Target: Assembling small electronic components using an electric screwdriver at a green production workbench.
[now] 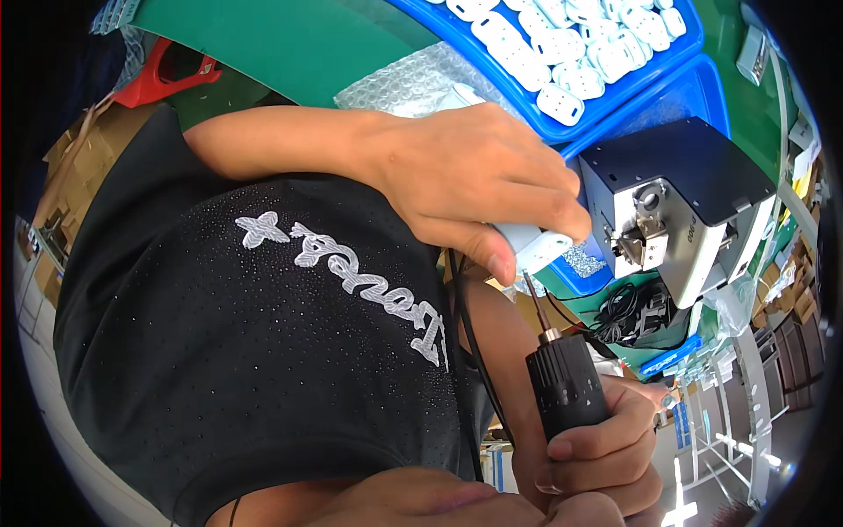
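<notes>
My left hand (492, 180) reaches in from the upper left, its fingers and thumb closed around a small white plastic casing (544, 251). Much of that casing is hidden behind the fingers. Lower down, my right hand (606, 443) is wrapped around the black body of an electric screwdriver (566, 386). Its slim metal bit points up toward the casing. The tip is right by the casing's lower edge; whether they touch, I cannot tell. A dark cable runs down beside my right forearm.
A blue bin (562, 132) at the top holds many white casings. Bubble wrap (395, 79) lies on the green table (290, 44) beside it. A black and silver screw-feeding machine (685, 184) stands right of my left hand, near coiled black cables (619, 312). A red frame (167, 79) is upper left.
</notes>
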Demonstrator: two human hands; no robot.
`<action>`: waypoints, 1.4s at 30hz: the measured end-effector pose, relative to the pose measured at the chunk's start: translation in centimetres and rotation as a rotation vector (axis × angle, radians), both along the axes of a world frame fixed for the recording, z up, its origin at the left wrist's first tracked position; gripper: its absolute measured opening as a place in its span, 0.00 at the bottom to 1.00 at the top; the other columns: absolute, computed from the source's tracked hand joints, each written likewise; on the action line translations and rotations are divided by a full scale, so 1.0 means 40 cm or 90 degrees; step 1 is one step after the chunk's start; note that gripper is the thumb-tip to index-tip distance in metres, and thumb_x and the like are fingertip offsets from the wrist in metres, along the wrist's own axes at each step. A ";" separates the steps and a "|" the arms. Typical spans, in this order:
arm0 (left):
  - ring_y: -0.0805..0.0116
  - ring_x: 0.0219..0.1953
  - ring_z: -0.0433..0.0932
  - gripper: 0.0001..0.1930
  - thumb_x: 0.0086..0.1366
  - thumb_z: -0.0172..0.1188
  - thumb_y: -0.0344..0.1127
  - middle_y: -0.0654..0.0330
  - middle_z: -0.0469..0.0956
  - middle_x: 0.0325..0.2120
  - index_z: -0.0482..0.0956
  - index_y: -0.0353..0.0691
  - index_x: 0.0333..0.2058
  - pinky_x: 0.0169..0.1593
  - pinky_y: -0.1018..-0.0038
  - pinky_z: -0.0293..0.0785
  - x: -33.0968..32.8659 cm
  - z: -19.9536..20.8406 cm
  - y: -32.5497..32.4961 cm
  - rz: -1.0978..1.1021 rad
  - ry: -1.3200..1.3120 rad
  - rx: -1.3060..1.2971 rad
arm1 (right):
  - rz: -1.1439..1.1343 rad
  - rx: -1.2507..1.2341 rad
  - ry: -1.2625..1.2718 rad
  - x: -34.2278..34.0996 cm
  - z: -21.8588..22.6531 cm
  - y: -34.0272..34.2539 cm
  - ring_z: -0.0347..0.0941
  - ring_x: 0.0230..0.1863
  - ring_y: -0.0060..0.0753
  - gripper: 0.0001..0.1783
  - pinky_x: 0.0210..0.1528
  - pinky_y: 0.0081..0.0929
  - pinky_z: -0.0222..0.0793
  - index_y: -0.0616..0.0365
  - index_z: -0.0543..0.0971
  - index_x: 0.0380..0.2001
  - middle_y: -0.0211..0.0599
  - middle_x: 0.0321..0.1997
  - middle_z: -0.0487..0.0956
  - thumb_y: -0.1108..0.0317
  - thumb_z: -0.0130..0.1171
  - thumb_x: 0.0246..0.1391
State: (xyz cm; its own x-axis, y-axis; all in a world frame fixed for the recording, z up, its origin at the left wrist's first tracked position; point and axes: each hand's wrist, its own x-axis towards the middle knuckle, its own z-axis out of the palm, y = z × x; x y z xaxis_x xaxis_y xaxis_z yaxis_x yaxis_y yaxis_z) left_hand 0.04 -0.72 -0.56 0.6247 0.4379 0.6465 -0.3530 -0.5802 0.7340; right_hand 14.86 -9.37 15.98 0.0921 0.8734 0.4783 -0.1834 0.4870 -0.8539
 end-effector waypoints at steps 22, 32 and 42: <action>0.61 0.28 0.75 0.27 0.69 0.53 0.56 0.55 0.74 0.33 0.76 0.34 0.47 0.28 0.66 0.69 -0.111 0.106 0.081 0.083 0.028 0.224 | 0.079 -0.075 0.012 0.017 0.022 0.010 0.68 0.20 0.39 0.18 0.28 0.43 0.73 0.58 0.67 0.50 0.39 0.22 0.70 0.59 0.43 0.64; 0.63 0.47 0.78 0.19 0.53 0.66 0.33 0.59 0.78 0.42 0.76 0.49 0.45 0.55 0.64 0.70 -0.081 0.088 0.844 0.314 0.417 0.586 | -0.381 -0.362 -0.759 -0.140 -0.187 0.355 0.81 0.35 0.57 0.36 0.40 0.45 0.73 0.66 0.69 0.45 0.56 0.28 0.81 0.56 0.77 0.40; 0.63 0.61 0.68 0.25 0.60 0.64 0.36 0.60 0.73 0.55 0.72 0.48 0.57 0.67 0.57 0.54 -0.156 0.073 0.738 0.401 0.201 0.508 | -0.327 -0.384 -0.942 -0.141 -0.284 0.429 0.79 0.37 0.64 0.23 0.40 0.50 0.73 0.67 0.70 0.43 0.59 0.34 0.81 0.65 0.67 0.50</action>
State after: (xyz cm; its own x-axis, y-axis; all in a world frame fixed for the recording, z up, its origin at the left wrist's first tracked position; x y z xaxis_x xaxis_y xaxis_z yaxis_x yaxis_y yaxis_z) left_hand -6.21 28.79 2.34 0.6229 0.2615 0.7373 0.3192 -0.9454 0.0656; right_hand 9.21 7.80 4.61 0.2134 0.9762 0.0390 0.9573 -0.2010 -0.2080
